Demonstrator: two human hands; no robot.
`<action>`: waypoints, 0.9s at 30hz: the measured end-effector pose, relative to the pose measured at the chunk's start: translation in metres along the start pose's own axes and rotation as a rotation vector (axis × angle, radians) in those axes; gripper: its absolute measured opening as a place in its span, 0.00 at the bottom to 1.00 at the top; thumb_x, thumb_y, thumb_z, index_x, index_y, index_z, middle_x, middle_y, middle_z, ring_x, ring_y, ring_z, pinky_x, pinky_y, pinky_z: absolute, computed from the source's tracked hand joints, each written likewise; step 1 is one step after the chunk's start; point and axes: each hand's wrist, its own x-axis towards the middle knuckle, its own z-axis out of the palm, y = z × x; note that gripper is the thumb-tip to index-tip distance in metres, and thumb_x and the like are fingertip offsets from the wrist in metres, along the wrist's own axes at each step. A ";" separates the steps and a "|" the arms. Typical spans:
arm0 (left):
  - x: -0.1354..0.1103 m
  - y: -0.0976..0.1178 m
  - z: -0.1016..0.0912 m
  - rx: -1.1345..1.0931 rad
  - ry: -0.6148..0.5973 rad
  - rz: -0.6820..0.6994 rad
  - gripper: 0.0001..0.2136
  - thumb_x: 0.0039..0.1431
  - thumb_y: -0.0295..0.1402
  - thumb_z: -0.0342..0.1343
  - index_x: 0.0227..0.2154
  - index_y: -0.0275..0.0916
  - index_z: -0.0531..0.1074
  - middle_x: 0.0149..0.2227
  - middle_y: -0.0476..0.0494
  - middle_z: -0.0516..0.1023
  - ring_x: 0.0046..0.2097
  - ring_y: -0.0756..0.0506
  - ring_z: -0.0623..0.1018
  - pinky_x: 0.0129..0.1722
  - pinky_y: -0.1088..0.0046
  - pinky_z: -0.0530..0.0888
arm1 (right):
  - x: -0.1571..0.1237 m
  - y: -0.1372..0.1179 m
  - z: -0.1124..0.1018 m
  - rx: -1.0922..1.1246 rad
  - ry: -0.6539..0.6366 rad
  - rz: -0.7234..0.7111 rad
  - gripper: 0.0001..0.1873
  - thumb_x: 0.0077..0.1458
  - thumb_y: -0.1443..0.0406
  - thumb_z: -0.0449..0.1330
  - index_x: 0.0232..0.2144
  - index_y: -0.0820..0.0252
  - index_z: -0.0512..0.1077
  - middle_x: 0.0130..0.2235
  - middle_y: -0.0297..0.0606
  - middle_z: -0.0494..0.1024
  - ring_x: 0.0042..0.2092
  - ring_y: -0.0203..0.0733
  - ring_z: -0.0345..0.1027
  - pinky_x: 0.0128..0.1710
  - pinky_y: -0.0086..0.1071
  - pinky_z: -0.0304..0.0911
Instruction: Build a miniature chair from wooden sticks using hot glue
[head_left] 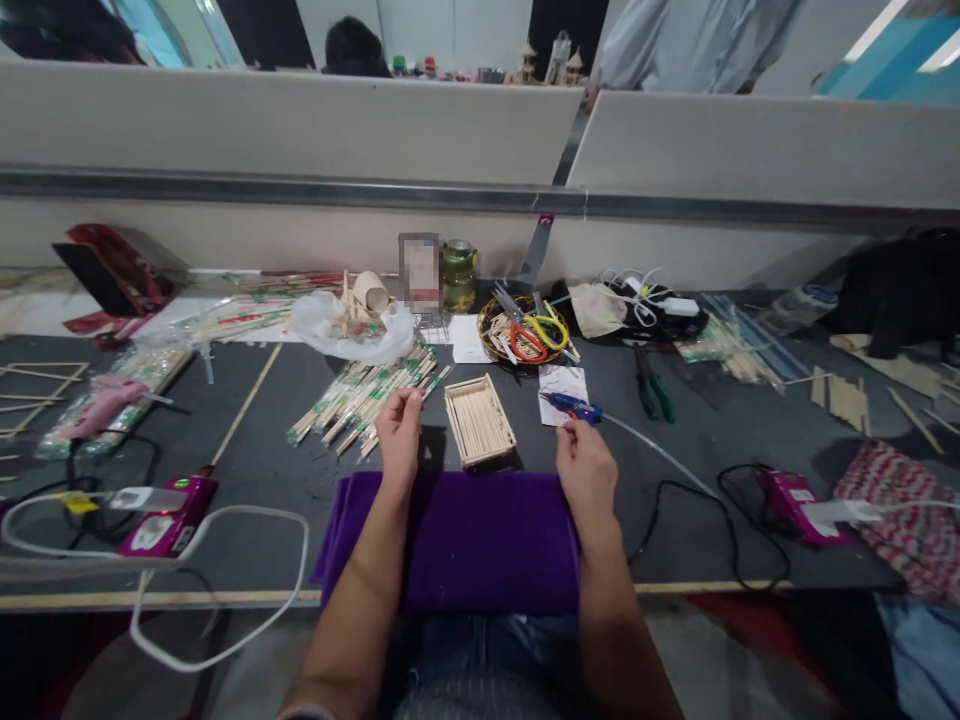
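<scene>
My left hand (399, 435) rests on the dark table (285, 470) with its fingers drawn together at the near edge of a pile of wrapped chopsticks (360, 395). Whether it pinches a stick is unclear. My right hand (586, 468) grips the handle of a blue hot glue gun (571, 406) that lies on a white paper scrap (564, 380). Between my hands stands a small shallow tray built of wooden sticks (480, 420). A purple cloth (457, 540) lies over the table edge under my forearms.
A woven basket (525, 330) holds scissors and pliers. Green-handled pliers (654, 385) lie to its right. Magenta power adapters (165, 515) (795, 500) sit at both sides with trailing cables. A pink glue gun (105, 400) lies far left. A green jar (459, 275) stands by the grey partition (300, 130).
</scene>
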 end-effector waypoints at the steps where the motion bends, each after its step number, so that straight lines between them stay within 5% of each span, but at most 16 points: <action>1: -0.005 -0.001 -0.001 -0.041 -0.025 -0.030 0.16 0.59 0.48 0.57 0.31 0.38 0.73 0.25 0.51 0.70 0.22 0.54 0.62 0.21 0.78 0.61 | 0.005 0.007 -0.001 -0.076 0.009 0.046 0.16 0.64 0.63 0.50 0.46 0.64 0.73 0.43 0.52 0.78 0.45 0.49 0.73 0.42 0.35 0.63; 5: -0.030 -0.013 -0.006 -0.066 -0.116 -0.094 0.19 0.57 0.51 0.58 0.41 0.40 0.71 0.35 0.46 0.73 0.30 0.51 0.70 0.25 0.78 0.66 | 0.018 0.021 -0.011 -0.260 -0.173 0.263 0.21 0.65 0.61 0.50 0.53 0.69 0.70 0.49 0.59 0.76 0.49 0.57 0.73 0.41 0.39 0.64; 7: -0.041 -0.021 -0.007 0.025 -0.239 -0.074 0.29 0.49 0.51 0.65 0.50 0.41 0.67 0.45 0.41 0.72 0.37 0.47 0.73 0.30 0.74 0.71 | 0.022 0.023 -0.014 -0.262 -0.263 0.337 0.21 0.66 0.60 0.48 0.52 0.69 0.71 0.48 0.60 0.76 0.48 0.58 0.74 0.41 0.41 0.65; 10: -0.053 -0.029 -0.005 0.192 -0.403 -0.026 0.48 0.35 0.47 0.73 0.60 0.40 0.59 0.57 0.33 0.65 0.47 0.40 0.74 0.39 0.65 0.75 | 0.025 0.021 -0.013 -0.188 -0.302 0.335 0.21 0.66 0.60 0.49 0.51 0.69 0.72 0.48 0.58 0.78 0.50 0.58 0.74 0.44 0.40 0.64; 13: -0.058 -0.032 0.001 0.271 -0.432 0.066 0.53 0.34 0.42 0.74 0.65 0.40 0.53 0.60 0.30 0.63 0.54 0.35 0.72 0.50 0.57 0.74 | 0.020 0.011 -0.007 -0.087 -0.303 0.310 0.22 0.65 0.58 0.53 0.53 0.70 0.70 0.48 0.56 0.79 0.52 0.57 0.74 0.45 0.38 0.63; 19: -0.053 -0.033 -0.002 0.234 -0.366 0.043 0.38 0.47 0.37 0.69 0.62 0.42 0.61 0.47 0.40 0.76 0.43 0.43 0.78 0.43 0.65 0.75 | 0.006 -0.025 0.004 -0.077 -0.296 0.245 0.26 0.65 0.57 0.54 0.57 0.70 0.60 0.49 0.57 0.78 0.51 0.55 0.75 0.43 0.37 0.64; 24: -0.039 -0.032 -0.016 0.188 -0.249 0.144 0.18 0.50 0.38 0.67 0.44 0.40 0.77 0.42 0.41 0.78 0.41 0.44 0.77 0.42 0.67 0.73 | 0.005 -0.040 -0.001 -0.214 -0.330 0.219 0.22 0.67 0.55 0.50 0.52 0.68 0.66 0.48 0.58 0.78 0.49 0.59 0.75 0.41 0.41 0.65; 27: -0.031 -0.027 -0.019 0.149 -0.230 0.140 0.15 0.51 0.40 0.67 0.40 0.40 0.79 0.39 0.43 0.77 0.35 0.47 0.75 0.36 0.70 0.72 | 0.005 -0.044 -0.004 -0.264 -0.241 0.152 0.20 0.66 0.57 0.52 0.49 0.68 0.70 0.47 0.60 0.77 0.50 0.60 0.73 0.41 0.40 0.65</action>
